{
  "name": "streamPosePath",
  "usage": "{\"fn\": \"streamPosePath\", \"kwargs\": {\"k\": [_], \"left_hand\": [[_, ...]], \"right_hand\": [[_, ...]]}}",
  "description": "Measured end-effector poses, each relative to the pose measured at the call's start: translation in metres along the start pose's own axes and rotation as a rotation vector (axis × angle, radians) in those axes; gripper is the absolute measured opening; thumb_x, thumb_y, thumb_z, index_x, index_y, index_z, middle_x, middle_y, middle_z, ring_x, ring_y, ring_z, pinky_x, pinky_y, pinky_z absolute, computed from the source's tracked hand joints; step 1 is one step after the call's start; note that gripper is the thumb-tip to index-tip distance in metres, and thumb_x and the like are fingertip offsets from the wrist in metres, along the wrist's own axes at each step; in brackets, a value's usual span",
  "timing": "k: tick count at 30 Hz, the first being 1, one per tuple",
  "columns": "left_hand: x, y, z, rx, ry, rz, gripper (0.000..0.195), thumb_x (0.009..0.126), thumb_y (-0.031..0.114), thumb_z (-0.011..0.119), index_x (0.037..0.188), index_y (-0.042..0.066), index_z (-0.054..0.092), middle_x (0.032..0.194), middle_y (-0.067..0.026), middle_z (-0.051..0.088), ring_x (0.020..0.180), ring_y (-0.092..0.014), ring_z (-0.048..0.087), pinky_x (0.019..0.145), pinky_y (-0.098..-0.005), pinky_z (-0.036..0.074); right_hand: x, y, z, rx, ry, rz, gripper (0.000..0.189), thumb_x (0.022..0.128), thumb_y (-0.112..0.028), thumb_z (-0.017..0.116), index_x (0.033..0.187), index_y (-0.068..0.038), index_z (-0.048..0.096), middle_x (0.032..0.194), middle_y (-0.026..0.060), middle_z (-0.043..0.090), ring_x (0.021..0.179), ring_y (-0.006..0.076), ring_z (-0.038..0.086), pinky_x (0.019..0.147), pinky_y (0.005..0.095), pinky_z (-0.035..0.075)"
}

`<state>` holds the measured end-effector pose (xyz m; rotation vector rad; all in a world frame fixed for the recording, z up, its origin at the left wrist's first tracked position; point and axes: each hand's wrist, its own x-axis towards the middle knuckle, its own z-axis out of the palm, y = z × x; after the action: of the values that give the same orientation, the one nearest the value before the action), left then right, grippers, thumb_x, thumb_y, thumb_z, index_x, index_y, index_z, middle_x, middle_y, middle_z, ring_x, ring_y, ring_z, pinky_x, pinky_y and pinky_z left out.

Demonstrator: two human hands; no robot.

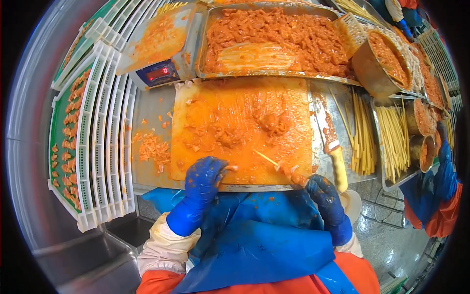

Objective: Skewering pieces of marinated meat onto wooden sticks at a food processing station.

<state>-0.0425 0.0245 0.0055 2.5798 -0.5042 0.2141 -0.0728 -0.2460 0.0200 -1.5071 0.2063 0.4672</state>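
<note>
My left hand (205, 176), in a blue glove, pinches a small piece of marinated meat (231, 168) over the near edge of the orange-smeared cutting board (238, 172). At the board's near right corner my right hand (323, 191), gloved too, holds a bamboo skewer (266, 158) threaded with meat, its bare tip pointing up and left. Piles of red marinated meat (275, 123) lie on the board ahead of both hands. To the right of the board rests a knife with a yellow handle (338, 167), its blade smeared with sauce.
Stacked white crates (106, 147) with finished skewers stand left. A digital scale (158, 70) and a metal tray of meat (275, 75) lie beyond the board. Bamboo skewers (393, 139) fill a tray at right, near metal pots (374, 70). A co-worker's blue sleeve (445, 158) shows far right.
</note>
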Motion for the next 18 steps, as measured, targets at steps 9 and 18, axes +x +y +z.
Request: {"fn": "streamPosePath", "kwargs": {"k": [9, 18], "left_hand": [[0.006, -0.006, -0.010, -0.008, 0.032, 0.128, 0.022, 0.060, 0.013, 0.062, 0.080, 0.008, 0.054, 0.074, -0.0084, 0.053, 0.068, -0.025, 0.051, 0.056, -0.0328, 0.042], [0.008, -0.005, 0.005, -0.124, -0.048, 0.162, 0.018, 0.059, 0.016, 0.063, 0.075, 0.010, 0.056, 0.068, -0.0053, 0.053, 0.061, -0.022, 0.051, 0.050, -0.0309, 0.040]], "right_hand": [[-0.008, -0.001, 0.008, -0.263, -0.150, -0.042, 0.019, 0.075, -0.020, 0.048, 0.082, -0.003, 0.051, 0.071, -0.0013, 0.046, 0.064, 0.0066, 0.041, 0.056, 0.0191, 0.033], [-0.013, 0.002, 0.006, -0.188, -0.115, 0.035, 0.022, 0.077, -0.019, 0.047, 0.091, -0.003, 0.052, 0.073, -0.0002, 0.049, 0.066, 0.0059, 0.043, 0.057, 0.0189, 0.034]]}}
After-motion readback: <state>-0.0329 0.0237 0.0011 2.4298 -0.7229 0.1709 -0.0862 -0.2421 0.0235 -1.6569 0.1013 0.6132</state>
